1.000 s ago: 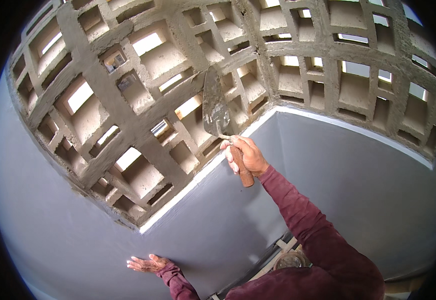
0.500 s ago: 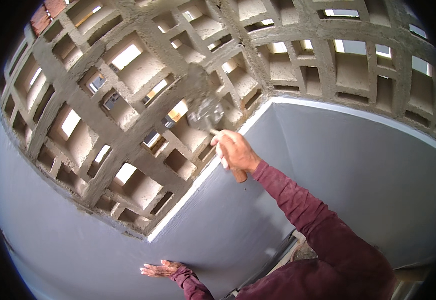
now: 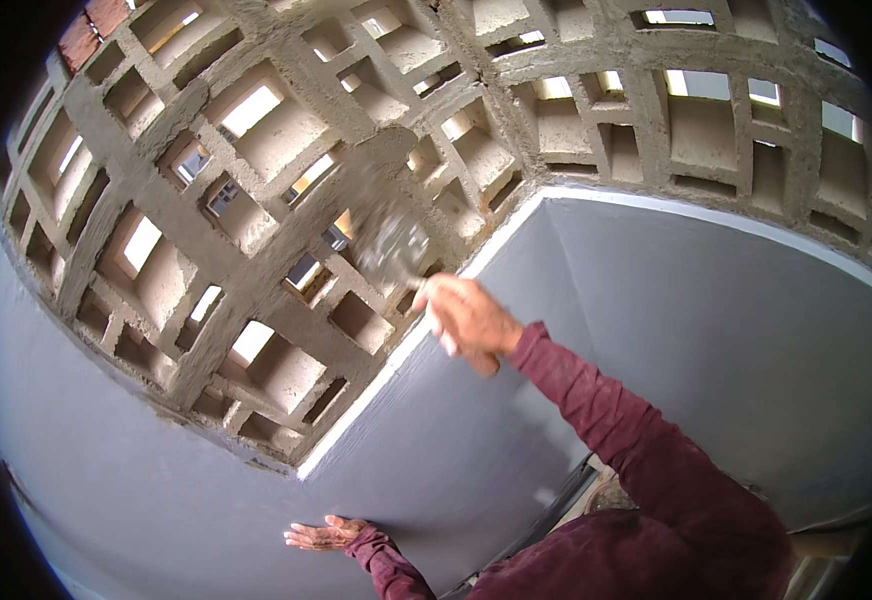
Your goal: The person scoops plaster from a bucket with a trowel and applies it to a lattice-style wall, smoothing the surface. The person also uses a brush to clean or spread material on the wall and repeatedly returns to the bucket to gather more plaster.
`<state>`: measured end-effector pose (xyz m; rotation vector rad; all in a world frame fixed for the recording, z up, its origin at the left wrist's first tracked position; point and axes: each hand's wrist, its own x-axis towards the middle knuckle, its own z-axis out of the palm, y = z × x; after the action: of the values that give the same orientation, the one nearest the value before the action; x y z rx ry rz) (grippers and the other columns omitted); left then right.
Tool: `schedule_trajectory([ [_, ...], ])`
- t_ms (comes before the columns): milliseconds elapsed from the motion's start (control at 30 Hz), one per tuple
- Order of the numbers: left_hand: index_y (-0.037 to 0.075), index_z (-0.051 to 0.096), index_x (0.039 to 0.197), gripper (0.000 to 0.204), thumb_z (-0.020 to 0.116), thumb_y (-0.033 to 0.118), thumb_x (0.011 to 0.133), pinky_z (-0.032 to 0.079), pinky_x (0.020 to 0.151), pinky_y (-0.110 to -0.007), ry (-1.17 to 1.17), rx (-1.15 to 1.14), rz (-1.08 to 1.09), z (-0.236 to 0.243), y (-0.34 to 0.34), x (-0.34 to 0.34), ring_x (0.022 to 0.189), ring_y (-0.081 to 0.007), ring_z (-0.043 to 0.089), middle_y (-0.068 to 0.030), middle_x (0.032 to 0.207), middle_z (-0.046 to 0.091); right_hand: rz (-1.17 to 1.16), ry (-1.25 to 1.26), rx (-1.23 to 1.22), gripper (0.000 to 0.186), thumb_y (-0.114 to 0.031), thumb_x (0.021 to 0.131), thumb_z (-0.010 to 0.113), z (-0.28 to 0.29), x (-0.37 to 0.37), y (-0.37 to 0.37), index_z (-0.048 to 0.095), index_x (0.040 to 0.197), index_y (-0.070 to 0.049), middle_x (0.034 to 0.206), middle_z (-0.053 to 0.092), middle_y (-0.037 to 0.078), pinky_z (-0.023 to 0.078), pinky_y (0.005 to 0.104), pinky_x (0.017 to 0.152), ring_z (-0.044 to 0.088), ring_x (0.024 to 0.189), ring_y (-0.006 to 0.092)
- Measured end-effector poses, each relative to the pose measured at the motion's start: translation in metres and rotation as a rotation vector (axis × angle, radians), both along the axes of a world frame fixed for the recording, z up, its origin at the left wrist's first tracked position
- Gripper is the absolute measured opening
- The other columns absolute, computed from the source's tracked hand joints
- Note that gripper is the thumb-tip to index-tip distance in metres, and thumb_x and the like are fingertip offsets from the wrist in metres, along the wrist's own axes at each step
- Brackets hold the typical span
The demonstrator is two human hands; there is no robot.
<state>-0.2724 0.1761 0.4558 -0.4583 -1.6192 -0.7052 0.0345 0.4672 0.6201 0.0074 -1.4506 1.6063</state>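
My right hand (image 3: 468, 318) is closed round the wooden handle of a trowel (image 3: 394, 245). The metal blade, blurred by motion and smeared with grey mortar, lies over the openwork block wall (image 3: 266, 265), in front of its openings near the white lower edge. Fresh-looking grey mortar (image 3: 384, 165) shows on the bars just above the blade. My left hand (image 3: 324, 534) rests with fingers stretched out against the smooth grey wall (image 3: 426, 440) below the blocks. Nothing is in that hand.
A white strip (image 3: 366, 410) edges the grey wall beneath the blocks. The openwork turns a corner and runs on to the right above another grey wall (image 3: 716, 330). Red brick (image 3: 81, 42) shows at the upper left. A partly hidden round thing (image 3: 611, 495) sits beside my right arm.
My right hand and the trowel have moved slightly left and down across the blocks. My left hand stays almost in place on the wall.
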Motion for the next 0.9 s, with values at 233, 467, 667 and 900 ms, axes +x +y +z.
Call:
schedule_trajectory([
  [233, 0.001, 0.029, 0.141, 0.070, 0.025, 0.054, 0.096, 0.018, 0.111, -0.054, -0.015, -0.023, 0.005, -0.003, -0.002, -0.005, 0.138, -0.0394, 0.019, -0.0226, 0.147, 0.023, -0.040, 0.091, -0.073, 0.034, -0.029, 0.099, 0.040, -0.004, 0.006, -0.011, 0.053, 0.091, 0.001, 0.059, 0.049, 0.003, 0.041, 0.0257, 0.037, 0.048, 0.041, 0.0100],
  [467, 0.002, 0.029, 0.141, 0.070, 0.024, 0.055, 0.095, 0.019, 0.110, -0.054, 0.007, -0.003, 0.022, -0.007, -0.003, -0.006, 0.138, -0.0387, 0.019, -0.0211, 0.147, 0.024, -0.070, -0.142, 0.174, 0.031, -0.027, 0.099, 0.040, -0.008, -0.011, -0.026, 0.054, 0.095, 0.000, 0.060, 0.050, 0.003, 0.042, 0.0249, 0.040, 0.048, 0.042, 0.0093],
  [667, 0.002, 0.030, 0.141, 0.069, 0.022, 0.054, 0.096, 0.020, 0.110, -0.054, -0.011, -0.016, 0.033, -0.003, -0.001, -0.001, 0.138, -0.0386, 0.020, -0.0211, 0.147, 0.025, -0.193, 0.049, -0.040, 0.032, -0.028, 0.099, 0.039, -0.011, -0.011, -0.013, 0.054, 0.094, -0.001, 0.059, 0.050, 0.003, 0.042, 0.0240, 0.041, 0.050, 0.043, 0.0099],
  [900, 0.002, 0.032, 0.140, 0.070, 0.025, 0.055, 0.096, 0.019, 0.111, -0.054, 0.014, 0.007, -0.012, -0.004, 0.002, -0.005, 0.138, -0.0381, 0.019, -0.0213, 0.147, 0.024, -0.061, -0.119, 0.179, 0.035, -0.032, 0.099, 0.040, -0.016, -0.029, -0.032, 0.054, 0.090, -0.001, 0.058, 0.049, 0.003, 0.041, 0.0241, 0.039, 0.049, 0.042, 0.0092],
])
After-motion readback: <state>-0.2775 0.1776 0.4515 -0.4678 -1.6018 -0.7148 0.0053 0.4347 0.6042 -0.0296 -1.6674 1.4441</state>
